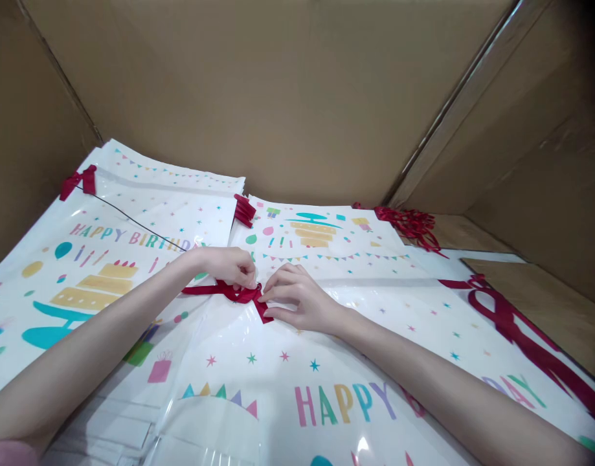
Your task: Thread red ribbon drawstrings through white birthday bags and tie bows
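A dark red ribbon (200, 290) crosses the white printed sheet (239, 362) near the middle of the view. Curled fingers of my left hand (232, 266) pinch the ribbon where it forms a loop or knot. Just to the right, my right hand (300, 299) has its thumb and fingertips around the ribbon's short end, which points down. The two hands nearly touch. A thin dark cord (127, 217) runs over the left stack of sheets (146, 188) and reaches toward my left wrist.
Brown cardboard walls (258, 97) rise behind and on both sides. More red ribbons (408, 223) lie bunched at the back right, and a long ribbon (505, 317) hangs along the right edge. Another red bow (78, 182) sits at the far left corner.
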The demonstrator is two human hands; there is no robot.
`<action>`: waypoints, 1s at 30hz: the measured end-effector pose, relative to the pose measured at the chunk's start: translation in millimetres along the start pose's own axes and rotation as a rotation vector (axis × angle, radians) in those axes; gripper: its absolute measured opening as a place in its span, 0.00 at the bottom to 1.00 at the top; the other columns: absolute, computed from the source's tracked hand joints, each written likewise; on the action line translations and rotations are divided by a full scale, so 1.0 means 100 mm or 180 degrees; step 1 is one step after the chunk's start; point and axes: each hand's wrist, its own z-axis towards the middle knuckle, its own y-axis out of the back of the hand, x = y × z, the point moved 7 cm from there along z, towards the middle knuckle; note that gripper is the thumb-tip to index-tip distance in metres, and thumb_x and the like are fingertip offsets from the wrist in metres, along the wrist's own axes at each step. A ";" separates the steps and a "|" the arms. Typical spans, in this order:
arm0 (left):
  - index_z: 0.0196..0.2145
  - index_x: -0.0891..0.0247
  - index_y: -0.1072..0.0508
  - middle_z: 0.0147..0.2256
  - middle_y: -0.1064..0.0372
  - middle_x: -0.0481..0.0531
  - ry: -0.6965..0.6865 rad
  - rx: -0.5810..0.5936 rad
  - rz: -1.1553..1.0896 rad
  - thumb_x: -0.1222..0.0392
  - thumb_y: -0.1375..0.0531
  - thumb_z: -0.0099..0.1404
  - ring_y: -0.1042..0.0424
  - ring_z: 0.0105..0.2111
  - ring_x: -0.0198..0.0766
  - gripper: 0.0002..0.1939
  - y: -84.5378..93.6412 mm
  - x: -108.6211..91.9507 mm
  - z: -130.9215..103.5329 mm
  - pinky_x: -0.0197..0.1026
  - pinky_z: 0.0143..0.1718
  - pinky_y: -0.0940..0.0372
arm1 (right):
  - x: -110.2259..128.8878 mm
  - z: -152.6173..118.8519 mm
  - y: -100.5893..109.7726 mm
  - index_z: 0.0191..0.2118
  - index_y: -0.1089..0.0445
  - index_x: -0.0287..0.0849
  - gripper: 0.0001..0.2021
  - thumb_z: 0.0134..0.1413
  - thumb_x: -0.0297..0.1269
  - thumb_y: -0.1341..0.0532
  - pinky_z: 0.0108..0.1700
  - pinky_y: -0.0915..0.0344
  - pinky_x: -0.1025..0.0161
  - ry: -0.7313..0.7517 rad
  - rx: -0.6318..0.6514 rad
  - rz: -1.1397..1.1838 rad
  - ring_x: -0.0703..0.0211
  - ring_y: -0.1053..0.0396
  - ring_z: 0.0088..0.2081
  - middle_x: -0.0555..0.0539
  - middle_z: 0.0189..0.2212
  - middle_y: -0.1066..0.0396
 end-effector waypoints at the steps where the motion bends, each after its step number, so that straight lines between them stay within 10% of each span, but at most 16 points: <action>1: 0.24 0.66 0.32 0.22 0.37 0.49 0.0041 -0.0016 0.0028 0.51 0.45 0.60 0.41 0.22 0.31 0.15 0.00 0.00 0.01 0.33 0.24 0.46 | -0.02 0.00 0.01 0.38 0.24 0.44 0.11 0.53 0.45 0.36 0.48 0.44 0.56 -0.0035 -0.0058 -0.0014 0.56 0.37 0.42 0.46 0.38 0.27; 8: 0.23 0.65 0.31 0.22 0.35 0.49 0.0279 -0.0078 0.0176 0.49 0.46 0.61 0.39 0.22 0.31 0.18 -0.02 0.05 0.05 0.33 0.23 0.46 | -0.17 -0.04 0.06 0.47 0.28 0.42 0.27 0.43 0.53 0.32 0.52 0.43 0.56 -0.0591 -0.0228 -0.0069 0.52 0.36 0.48 0.45 0.42 0.27; 30: 0.23 0.65 0.32 0.21 0.36 0.47 0.0279 -0.0489 0.0140 0.47 0.43 0.59 0.40 0.21 0.30 0.17 0.01 0.04 0.07 0.33 0.21 0.48 | -0.17 -0.05 0.04 0.47 0.27 0.48 0.24 0.45 0.54 0.33 0.51 0.44 0.54 -0.0619 -0.0111 -0.0080 0.52 0.37 0.46 0.46 0.39 0.26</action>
